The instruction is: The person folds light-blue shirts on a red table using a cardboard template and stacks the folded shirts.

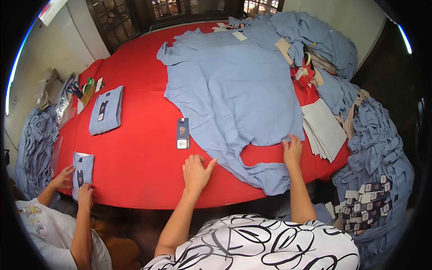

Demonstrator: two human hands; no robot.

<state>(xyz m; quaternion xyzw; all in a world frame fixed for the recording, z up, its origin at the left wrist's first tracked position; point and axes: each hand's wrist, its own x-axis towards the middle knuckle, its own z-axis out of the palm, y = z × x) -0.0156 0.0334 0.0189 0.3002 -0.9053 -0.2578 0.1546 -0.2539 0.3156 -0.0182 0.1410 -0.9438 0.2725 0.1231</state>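
A light blue shirt (234,90) lies spread flat on the red-covered table (139,166), its sleeve trailing toward the front edge. My right hand (292,150) presses on the shirt's lower hem, fingers together. My left hand (195,173) lies flat on the red cloth just left of the sleeve, fingers apart and holding nothing. A dark blue hang tag (182,133) lies on the cloth above my left hand.
Another person at the lower left has both hands (74,184) on a small folded blue shirt (82,173). Another folded shirt (106,110) lies farther back. White cardboard sheets (324,128), heaps of blue shirts (378,148) and loose tags (364,202) fill the right side.
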